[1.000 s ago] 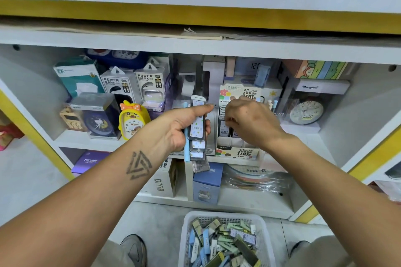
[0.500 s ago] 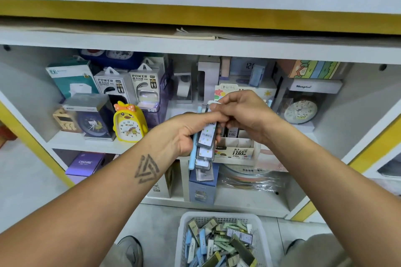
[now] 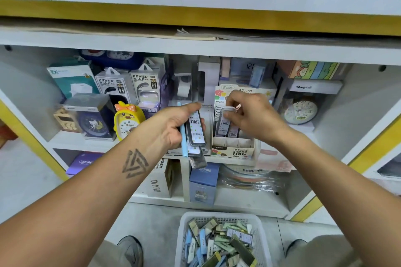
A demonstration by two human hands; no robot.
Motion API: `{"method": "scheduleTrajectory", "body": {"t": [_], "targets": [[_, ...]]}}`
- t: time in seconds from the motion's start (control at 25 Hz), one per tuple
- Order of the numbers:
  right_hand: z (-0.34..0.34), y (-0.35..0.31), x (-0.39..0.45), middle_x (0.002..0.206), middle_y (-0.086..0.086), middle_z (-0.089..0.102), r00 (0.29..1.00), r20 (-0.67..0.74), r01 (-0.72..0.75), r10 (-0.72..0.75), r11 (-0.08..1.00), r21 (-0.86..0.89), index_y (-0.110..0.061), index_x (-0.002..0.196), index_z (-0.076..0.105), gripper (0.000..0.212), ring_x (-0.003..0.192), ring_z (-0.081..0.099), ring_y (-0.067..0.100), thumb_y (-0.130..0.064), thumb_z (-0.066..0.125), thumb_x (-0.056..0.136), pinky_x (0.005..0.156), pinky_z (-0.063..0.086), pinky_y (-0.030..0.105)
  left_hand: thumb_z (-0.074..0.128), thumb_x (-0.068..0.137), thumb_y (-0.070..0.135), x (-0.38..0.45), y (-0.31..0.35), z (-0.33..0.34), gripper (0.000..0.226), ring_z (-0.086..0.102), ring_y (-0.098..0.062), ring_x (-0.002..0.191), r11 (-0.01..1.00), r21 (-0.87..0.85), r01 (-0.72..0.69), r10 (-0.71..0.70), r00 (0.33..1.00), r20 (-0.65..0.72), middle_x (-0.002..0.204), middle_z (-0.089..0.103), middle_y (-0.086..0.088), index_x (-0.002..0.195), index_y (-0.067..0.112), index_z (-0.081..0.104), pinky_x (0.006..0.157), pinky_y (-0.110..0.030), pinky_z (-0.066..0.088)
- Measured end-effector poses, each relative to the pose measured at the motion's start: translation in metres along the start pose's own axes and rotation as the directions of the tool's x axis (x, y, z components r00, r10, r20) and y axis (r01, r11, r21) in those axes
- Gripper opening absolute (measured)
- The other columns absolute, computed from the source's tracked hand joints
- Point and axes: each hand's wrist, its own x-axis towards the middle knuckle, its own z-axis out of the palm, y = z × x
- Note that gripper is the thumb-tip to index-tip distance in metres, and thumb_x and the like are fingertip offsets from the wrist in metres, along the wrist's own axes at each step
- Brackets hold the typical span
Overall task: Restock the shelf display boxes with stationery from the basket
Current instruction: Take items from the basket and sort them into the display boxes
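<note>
— Holding what, that left hand [image 3: 173, 129]?
— A fanned stack of lead cases [image 3: 196, 134], fingers curled round it, at nine o'clock of the display box [image 3: 235, 150]; the right hand [image 3: 249, 112] pinches one case [image 3: 225, 122] by its top, its lower end inside the box.
— And the basket [image 3: 222, 215]?
— On the floor at six o'clock of the shelf [image 3: 195, 50], holding more cases; a yellow chick clock [image 3: 128, 121] stands at nine o'clock of the left hand.
</note>
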Motion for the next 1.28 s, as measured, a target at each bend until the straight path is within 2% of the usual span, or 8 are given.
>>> {"method": "scheduleTrajectory", "body": {"t": [0.4,0.56,0.64,0.72,0.84,0.96,1.12,1.28], "targets": [[0.020,0.000,-0.001,0.092,-0.004,0.051,0.991,0.031,0.134,-0.130,0.958,-0.253,-0.015,0.094,0.054,0.012,0.082,0.052,0.024,-0.020,0.065,0.094,0.071,0.047,0.040,0.068,0.092,0.022,-0.002,0.000,0.001,0.021,0.057,-0.020,0.044,1.000,0.006,-0.010,0.009,0.999,0.041,0.054,0.059,-0.011,0.085,0.007,0.056,0.045,-0.027,0.055],[0.022,-0.001,0.000,0.101,0.000,0.053,0.990,0.065,0.144,-0.129,0.873,-0.465,-0.011,0.093,0.070,0.017,0.086,0.058,0.028,-0.016,0.055,0.098,0.070,0.052,0.041,0.070,0.090,0.022,-0.003,-0.002,0.004,0.021,0.057,-0.019,0.042,1.000,0.019,-0.013,0.012,0.999,0.053,0.055,0.059,-0.011,0.084,0.007,0.056,0.041,-0.026,0.052],[0.019,-0.005,0.002,0.096,-0.002,0.058,0.996,0.024,0.085,-0.081,0.939,-0.333,-0.014,0.094,0.073,0.018,0.085,0.059,0.022,-0.019,0.056,0.098,0.071,0.052,0.036,0.071,0.089,0.024,-0.004,-0.003,0.006,0.023,0.057,-0.018,0.041,0.999,0.050,-0.018,0.015,0.998,0.062,0.056,0.059,-0.010,0.083,0.008,0.057,0.039,-0.025,0.050],[0.015,-0.012,0.004,0.083,-0.004,0.068,0.994,0.027,-0.111,0.108,0.982,0.150,-0.018,0.100,0.074,0.012,0.071,0.061,0.013,-0.019,0.063,0.097,0.064,0.051,0.024,0.071,0.089,0.027,-0.003,-0.005,0.009,0.024,0.059,-0.018,0.040,0.997,0.078,-0.019,0.013,0.996,0.084,0.057,0.060,-0.009,0.081,0.008,0.059,0.038,-0.025,0.049],[0.009,-0.020,0.000,0.080,0.006,0.070,0.952,0.268,-0.294,0.150,0.699,0.652,-0.014,0.116,0.069,0.030,0.066,0.064,0.016,-0.016,0.077,0.088,0.060,0.052,0.026,0.068,0.090,0.031,-0.005,-0.009,0.017,0.025,0.061,-0.017,0.040,0.995,0.100,-0.001,-0.014,0.988,0.152,0.053,0.064,-0.008,0.083,0.008,0.063,0.038,-0.025,0.051],[0.007,-0.025,-0.004,0.083,0.008,0.064,0.950,0.299,-0.271,0.089,0.712,0.648,-0.013,0.117,0.069,0.044,0.076,0.066,0.023,-0.011,0.085,0.077,0.076,0.055,0.038,0.066,0.090,0.038,-0.006,-0.011,0.023,0.031,0.065,-0.021,0.047,0.995,0.098,0.009,-0.028,0.981,0.193,0.064,0.068,-0.012,0.096,0.007,0.067,0.042,-0.032,0.056],[0.004,-0.023,-0.002,0.070,0.008,0.066,0.941,0.260,-0.337,0.215,0.620,0.708,-0.006,0.112,0.066,0.035,0.061,0.062,0.023,0.000,0.080,0.080,0.054,0.049,0.029,0.063,0.091,0.044,-0.002,-0.009,0.022,0.039,0.066,-0.022,0.054,0.994,0.113,-0.009,-0.012,0.983,0.182,0.072,0.069,-0.013,0.108,0.009,0.065,0.050,-0.032,0.058],[-0.011,-0.011,0.003,0.071,0.007,0.071,0.925,0.043,-0.267,0.377,0.567,0.779,-0.009,0.104,0.065,0.022,0.054,0.062,0.019,0.006,0.069,0.088,0.050,0.052,0.027,0.061,0.096,0.036,0.003,-0.005,0.013,0.026,0.062,-0.022,0.044,0.996,0.085,-0.007,0.001,0.997,0.072,0.059,0.065,-0.011,0.093,0.010,0.059,0.041,-0.027,0.053]]}}
